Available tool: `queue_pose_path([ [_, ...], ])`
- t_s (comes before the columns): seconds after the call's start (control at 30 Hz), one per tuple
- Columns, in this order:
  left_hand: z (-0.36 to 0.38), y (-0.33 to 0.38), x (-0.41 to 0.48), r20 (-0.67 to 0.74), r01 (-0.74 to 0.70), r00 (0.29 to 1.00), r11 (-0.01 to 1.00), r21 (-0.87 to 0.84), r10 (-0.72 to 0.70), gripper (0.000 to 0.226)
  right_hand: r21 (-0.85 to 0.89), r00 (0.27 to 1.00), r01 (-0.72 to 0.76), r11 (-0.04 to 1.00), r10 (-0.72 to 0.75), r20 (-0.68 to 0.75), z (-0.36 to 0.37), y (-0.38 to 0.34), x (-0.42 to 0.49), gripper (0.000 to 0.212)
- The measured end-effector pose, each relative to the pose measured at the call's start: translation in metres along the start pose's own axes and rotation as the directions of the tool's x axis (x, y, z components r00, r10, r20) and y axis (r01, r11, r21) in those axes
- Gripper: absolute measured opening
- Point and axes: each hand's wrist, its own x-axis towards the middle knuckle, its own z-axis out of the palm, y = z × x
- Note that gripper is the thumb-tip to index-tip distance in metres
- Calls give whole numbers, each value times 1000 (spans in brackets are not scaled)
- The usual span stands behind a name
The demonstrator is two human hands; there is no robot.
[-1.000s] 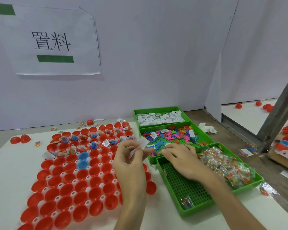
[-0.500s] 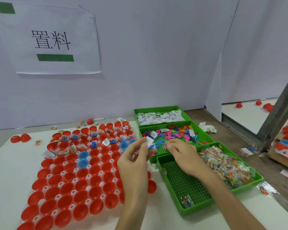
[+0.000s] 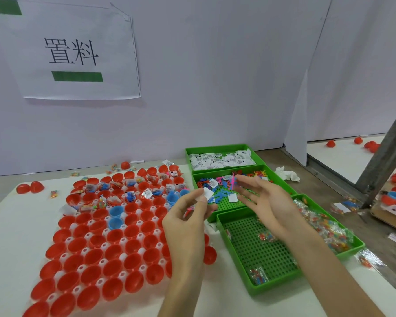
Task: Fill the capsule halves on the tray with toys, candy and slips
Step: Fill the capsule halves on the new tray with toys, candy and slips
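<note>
White paper sign (image 3: 78, 53) on the wall, black characters 置料, slips' (image 3: 222, 160) print too small to read

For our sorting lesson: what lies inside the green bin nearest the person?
The bin holds candy packets: a heap at its right end, a few loose on its floor. The right forearm hides part.

One head-worn wide-angle view looks forward and down, close over the table (image 3: 7, 227), facing the wall (image 3: 215, 88).

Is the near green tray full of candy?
No, most of the near tray's mesh floor is bare, and the candy bags lie mainly along its right side.
</note>
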Motion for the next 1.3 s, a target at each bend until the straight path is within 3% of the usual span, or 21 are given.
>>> queue_pose_path([
  [0.2, 0, 0, 0, -1, -1, 1000, 1000, -2, 1, 19, 384, 986, -153, 911, 167, -3, -3, -8, -3, 37],
  [0.4, 0, 0, -1, -1, 0, 1000, 1000, 15, 0, 19, 530, 988, -141, 836, 150, 26, -5, -11, -4, 37],
  [0.47, 0, 0, -1, -4, 1, 1000, 1000, 17, -1, 20, 445, 995, -82, 892, 95, -8, -5, -11, -4, 33],
  [0.5, 1, 0, -1, -7, 4, 1000, 1000, 12, -4, 20, 304, 998, -15, 953, 33, -54, -4, -10, -3, 30],
  [0.53, 0, 0, -1, -10, 5, 1000, 1000, 7, -4, 20, 72, 993, 74, 995, -67, -99, -3, -9, -3, 27],
  [0.57, 0, 0, -1, -12, 5, 1000, 1000, 6, -5, 21, -222, 973, 165, 961, -195, -122, -3, -8, -3, 27],
  [0.63, 1, 0, -1, -11, 7, 1000, 1000, 7, -7, 21, -719, 909, 279, 636, -416, -16, -4, -1, -2, 28],
  [0.67, 1, 0, -1, -11, 10, 1000, 1000, 5, -10, 22, -846, 899, 287, 450, -431, 76, -5, 4, 0, 30],
  [0.77, 1, 0, -2, -14, 18, 1000, 1000, 12, -18, 25, -981, 963, 182, 70, -214, 164, -10, 21, 7, 46],
  [0.83, 0, 0, -1, -21, 21, 1000, 1000, 16, -21, 27, -988, 980, 144, -63, -126, 151, -13, 28, 11, 52],
  [1.03, 0, 0, 0, -38, 29, 999, 999, 17, -29, 28, -986, 971, 168, -9, -172, 167, -13, 28, 14, 46],
  [1.3, 1, 3, -2, -28, 35, 999, 999, 23, -34, 28, -928, 892, 284, 243, -422, 163, -11, 17, 9, 32],
])
